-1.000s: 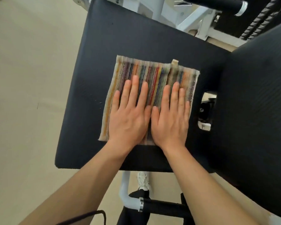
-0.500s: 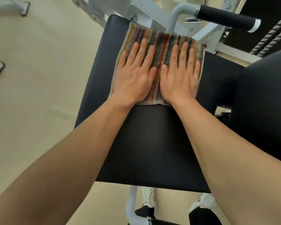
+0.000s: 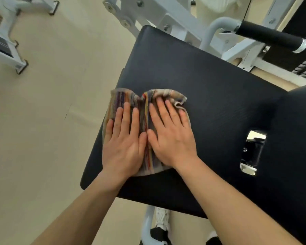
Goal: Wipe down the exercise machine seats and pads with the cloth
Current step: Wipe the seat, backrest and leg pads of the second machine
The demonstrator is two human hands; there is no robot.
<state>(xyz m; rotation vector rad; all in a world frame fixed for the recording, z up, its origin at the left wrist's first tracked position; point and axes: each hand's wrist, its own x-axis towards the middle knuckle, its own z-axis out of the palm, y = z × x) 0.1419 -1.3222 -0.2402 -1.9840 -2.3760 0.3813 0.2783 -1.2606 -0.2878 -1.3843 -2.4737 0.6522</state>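
Note:
A striped multicolour cloth (image 3: pixel 145 110) lies bunched on the left part of the black padded seat (image 3: pixel 210 103), near its left edge. My left hand (image 3: pixel 125 140) presses flat on the cloth's left half with straight fingers. My right hand (image 3: pixel 171 135) lies flat on the right half beside it, thumbs nearly touching. The cloth is wrinkled along its far edge and between the hands. A black back pad (image 3: pixel 297 156) rises at the right of the seat.
White machine frame (image 3: pixel 166 16) and a black foam handle (image 3: pixel 267 35) stand beyond the seat. A metal bracket (image 3: pixel 253 152) shows in the gap between seat and back pad. Another machine's white feet (image 3: pixel 19 66) sit on the beige floor at far left. My shoes show below the seat.
Both hands slid the cloth from the seat's middle to its far edge, then back toward me and to the left side. The cloth has bunched up from flat.

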